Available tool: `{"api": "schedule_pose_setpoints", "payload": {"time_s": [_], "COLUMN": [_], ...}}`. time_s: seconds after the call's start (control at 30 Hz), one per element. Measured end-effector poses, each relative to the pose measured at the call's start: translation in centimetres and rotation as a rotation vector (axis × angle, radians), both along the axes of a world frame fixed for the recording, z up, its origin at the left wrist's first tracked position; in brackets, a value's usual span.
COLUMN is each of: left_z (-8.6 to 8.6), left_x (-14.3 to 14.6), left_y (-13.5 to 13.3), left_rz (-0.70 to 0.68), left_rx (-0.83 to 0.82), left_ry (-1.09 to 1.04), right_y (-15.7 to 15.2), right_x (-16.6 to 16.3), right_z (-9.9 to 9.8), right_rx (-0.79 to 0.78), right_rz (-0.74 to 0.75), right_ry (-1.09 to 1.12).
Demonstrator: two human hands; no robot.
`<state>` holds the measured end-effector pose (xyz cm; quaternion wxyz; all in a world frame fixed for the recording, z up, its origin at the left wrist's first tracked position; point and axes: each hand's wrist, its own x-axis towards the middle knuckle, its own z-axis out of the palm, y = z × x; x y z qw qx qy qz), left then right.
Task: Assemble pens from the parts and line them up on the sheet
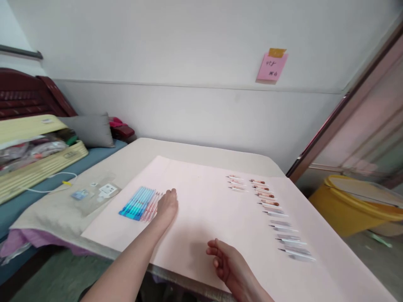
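Note:
My left hand reaches out over a pale pink sheet and touches the right end of a row of pens, blue ones on the left and reddish ones by my fingers. Its fingers curl down and their tips are hidden, so I cannot tell whether it grips a pen. My right hand rests near the table's front edge, fingers loosely curled, nothing in it. To the right lie two columns of small pen parts, brownish ones further off and grey ones nearer.
A beige cloth covers the table, with a clear bag and small cards at the left. A yellow crate and grey cushion sit on a bed at far left. A yellow tub stands right. A pink note hangs on the wall.

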<state>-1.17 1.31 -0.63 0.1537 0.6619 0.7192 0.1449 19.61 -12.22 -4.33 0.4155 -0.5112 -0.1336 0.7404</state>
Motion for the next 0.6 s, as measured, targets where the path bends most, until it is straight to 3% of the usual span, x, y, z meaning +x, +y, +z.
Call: {"api": "schedule_pose_setpoints", "payload": {"time_s": [0.1, 0.33, 0.6], "left_z": [0.2, -0.8, 1.3], "left_x": [1.0, 5.6, 5.7], "left_y": [-0.9, -6.2, -7.5], "left_rz": [-0.066, -0.444, -0.552], "left_rx": [-0.021, -0.133, -0.122], "left_ry": [0.085, 0.097, 0.109], "right_y": [0.1, 0.4, 0.7], "right_x": [0.2, 0.6, 0.4], "right_z": [0.1, -0.1, -1.0], "right_rx": [0.000, 0.071, 0.230], "right_rz": [-0.010, -0.043, -0.014], "right_ry": [-0.016, -0.042, -0.182]}}
